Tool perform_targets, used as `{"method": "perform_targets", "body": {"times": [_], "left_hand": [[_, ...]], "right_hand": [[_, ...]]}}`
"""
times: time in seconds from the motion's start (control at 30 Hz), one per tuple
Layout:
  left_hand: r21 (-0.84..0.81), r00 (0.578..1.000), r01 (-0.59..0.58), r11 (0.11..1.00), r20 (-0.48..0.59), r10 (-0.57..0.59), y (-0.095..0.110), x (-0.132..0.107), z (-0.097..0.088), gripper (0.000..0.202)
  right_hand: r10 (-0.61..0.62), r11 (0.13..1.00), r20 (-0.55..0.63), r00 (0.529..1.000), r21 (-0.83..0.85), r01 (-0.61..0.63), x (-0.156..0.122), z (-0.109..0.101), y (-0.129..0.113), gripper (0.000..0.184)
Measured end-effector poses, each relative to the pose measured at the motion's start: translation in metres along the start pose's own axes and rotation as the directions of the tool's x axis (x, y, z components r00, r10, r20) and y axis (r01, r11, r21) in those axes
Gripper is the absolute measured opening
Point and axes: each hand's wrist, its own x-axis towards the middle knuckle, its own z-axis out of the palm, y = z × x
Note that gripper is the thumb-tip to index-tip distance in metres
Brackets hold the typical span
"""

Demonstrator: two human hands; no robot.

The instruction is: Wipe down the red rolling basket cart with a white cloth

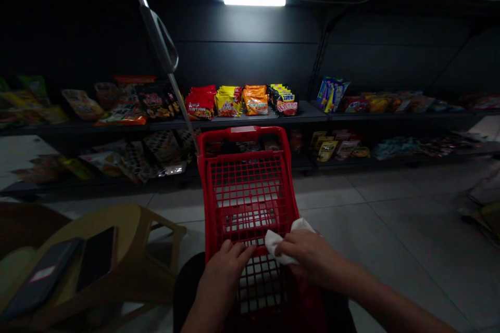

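Observation:
A red plastic shopping trolley basket [250, 192] with a grid-mesh wall stands right in front of me, its far rim pointing toward the shelves. My left hand [228, 270] curls over the mesh near the bottom of the view, gripping the basket. My right hand [307, 255] presses a crumpled white cloth [283, 239] against the basket's upper edge, and the fingers hold the cloth. The inside of the basket is dark and partly hidden, so its contents are hard to make out.
Dark shelves [250, 120] of colourful snack packets [242, 101] run across the back under a strip light [253, 0]. At lower left, a wooden stool [128, 234] holds a phone [97, 259] and a dark flat case [41, 278]. A metal pole with a handle [160, 39] rises at upper left. Pale tiles cover the floor.

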Motion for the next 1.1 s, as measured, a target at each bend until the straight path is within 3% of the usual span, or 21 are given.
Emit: {"method": "perform_targets", "body": {"times": [0.07,0.17,0.23,0.33,0.4,0.5,0.6,0.77,0.9,1.0,1.1], "left_hand": [[0.004,1.0,0.012,1.0,0.009,-0.012,0.003,0.0,-0.004,0.059],[0.015,0.999,0.026,1.0,0.018,-0.027,0.007,0.001,-0.01,0.056],[0.021,1.0,0.024,0.999,0.019,-0.024,0.008,0.001,-0.012,0.055],[0.022,1.0,0.024,0.999,0.012,-0.024,0.006,0.002,-0.011,0.054],[0.021,1.0,0.029,0.999,0.007,-0.029,0.004,0.002,-0.011,0.054],[0.023,0.999,0.044,0.999,0.006,-0.044,0.003,0.0,-0.011,0.055],[0.016,0.999,0.044,0.999,-0.006,-0.044,0.004,-0.002,-0.011,0.052],[0.01,1.0,0.028,1.0,-0.004,-0.028,0.003,-0.005,-0.008,0.039],[0.004,1.0,0.021,1.0,-0.014,-0.021,0.002,-0.005,-0.004,0.03],[-0.003,0.999,0.014,1.0,-0.033,-0.015,0.001,-0.005,-0.003,0.038],[-0.021,0.999,-0.005,1.0,-0.05,0.004,0.0,-0.004,-0.003,0.046]], "right_hand": [[-0.034,0.974,0.045,0.998,0.226,0.023,0.019,-0.02,0.011,0.039],[0.028,0.938,-0.125,0.992,0.347,0.018,0.077,-0.043,0.044,0.046],[0.09,0.97,-0.301,0.95,0.241,-0.015,0.125,-0.048,0.069,0.05],[0.128,0.991,-0.361,0.924,0.006,-0.135,0.18,-0.038,0.093,0.052],[0.092,0.988,-0.37,0.925,-0.08,-0.13,0.195,-0.024,0.095,0.051],[-0.066,0.997,-0.348,0.935,-0.058,0.049,0.187,-0.002,0.084,0.044],[-0.182,0.98,-0.293,0.939,0.025,0.197,0.157,0.015,0.063,0.035],[-0.193,0.961,-0.178,0.965,0.163,0.222,0.091,0.035,0.017,0.029],[-0.14,0.957,-0.063,0.988,0.247,0.151,0.058,0.031,0.001,0.041],[-0.122,0.934,-0.029,0.992,0.335,0.125,0.078,0.011,0.014,0.043],[-0.002,0.963,-0.277,0.961,0.258,0.076,0.138,-0.011,0.037,0.043]]}}
